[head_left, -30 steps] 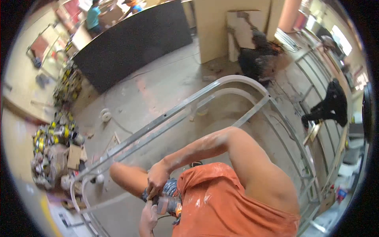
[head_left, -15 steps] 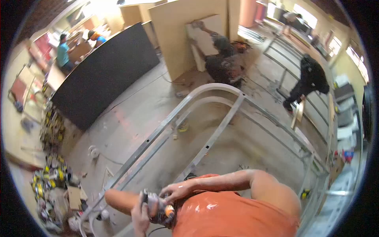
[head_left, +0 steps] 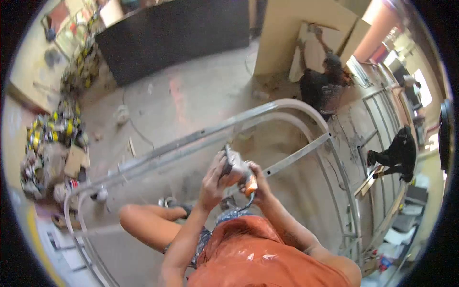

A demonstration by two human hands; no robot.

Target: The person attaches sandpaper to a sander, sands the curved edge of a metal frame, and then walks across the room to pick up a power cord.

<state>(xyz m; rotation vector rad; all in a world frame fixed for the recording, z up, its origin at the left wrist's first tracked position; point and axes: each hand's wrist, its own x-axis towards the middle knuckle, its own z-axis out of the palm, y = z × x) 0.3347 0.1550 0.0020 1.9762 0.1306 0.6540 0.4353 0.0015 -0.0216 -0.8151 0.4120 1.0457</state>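
A hand-held power tool [head_left: 239, 171] with a grey body and an orange part is between my two hands, above the floor and close to the metal frame. My left hand [head_left: 213, 182] is wrapped round its left side. On the tool's right side, near the orange part, my right hand [head_left: 259, 184] grips it, and a cable hangs from its lower end. Just beyond the tool runs the rounded, pale metal frame [head_left: 191, 138], with a crossbar [head_left: 299, 154] on the right. What part of the tool faces the frame is too blurred to tell.
A large black panel [head_left: 177, 40] stands at the back. One person [head_left: 320, 88] works at a pale board [head_left: 315, 52]; another in dark clothes [head_left: 400, 153] bends at the right. Bags and clutter [head_left: 52, 138] lie at the left. A cord [head_left: 138, 131] crosses the floor.
My hands and the tool have moved up and right, away from my body towards the frame. The view has turned, so the panel and people appear further right.
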